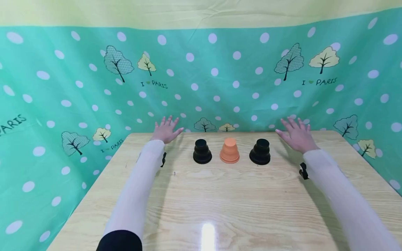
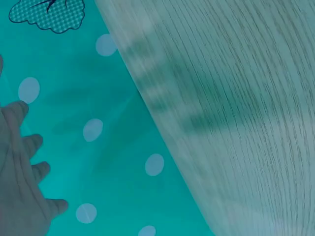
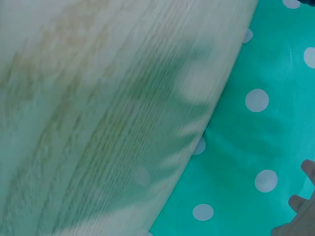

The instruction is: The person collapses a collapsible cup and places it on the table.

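Observation:
Three stepped, cup-like pieces stand in a row near the table's back edge: a black one [image 1: 202, 152] on the left, an orange one [image 1: 230, 151] in the middle and another black one [image 1: 260, 152] on the right. To the left of the row, my left hand [image 1: 166, 130] is held out with fingers spread, holding nothing. My right hand [image 1: 297, 135] is likewise spread and bare, to the right of the row. Both hands cast shadows on the wood. Each wrist view catches only some fingers at its edge, with fingertips [image 2: 42, 169] in front of the curtain.
The light wooden table [image 1: 232, 198] ends at a green curtain [image 1: 213, 94] with white dots and tree prints, which hangs behind it and along the left side. A bright glare spot [image 1: 208, 237] lies on the near part of the tabletop.

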`<state>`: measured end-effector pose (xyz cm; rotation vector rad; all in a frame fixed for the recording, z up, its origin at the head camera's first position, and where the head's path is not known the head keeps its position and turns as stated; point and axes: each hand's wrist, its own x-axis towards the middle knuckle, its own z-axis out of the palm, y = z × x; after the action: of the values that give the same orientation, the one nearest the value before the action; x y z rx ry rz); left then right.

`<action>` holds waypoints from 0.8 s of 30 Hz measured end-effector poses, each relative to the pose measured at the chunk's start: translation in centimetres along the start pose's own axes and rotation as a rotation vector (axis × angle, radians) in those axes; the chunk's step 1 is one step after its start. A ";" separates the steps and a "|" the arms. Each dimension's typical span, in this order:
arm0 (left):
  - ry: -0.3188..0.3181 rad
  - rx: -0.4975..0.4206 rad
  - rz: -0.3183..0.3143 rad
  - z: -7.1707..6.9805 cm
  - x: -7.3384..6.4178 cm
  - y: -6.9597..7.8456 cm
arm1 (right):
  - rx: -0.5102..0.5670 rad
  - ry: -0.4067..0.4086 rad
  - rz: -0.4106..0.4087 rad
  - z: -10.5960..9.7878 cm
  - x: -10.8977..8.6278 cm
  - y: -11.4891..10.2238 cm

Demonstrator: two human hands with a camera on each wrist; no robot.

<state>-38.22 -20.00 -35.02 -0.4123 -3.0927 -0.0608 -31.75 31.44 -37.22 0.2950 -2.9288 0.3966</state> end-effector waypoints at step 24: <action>0.130 -0.375 0.158 0.3 -2.7 3.8 | 0.184 0.077 -0.210 0.3 -1.9 -3.3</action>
<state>-34.59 -17.00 -35.28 -0.6322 -2.9027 -0.6423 -29.18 28.54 -37.02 0.5913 -2.7536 0.6299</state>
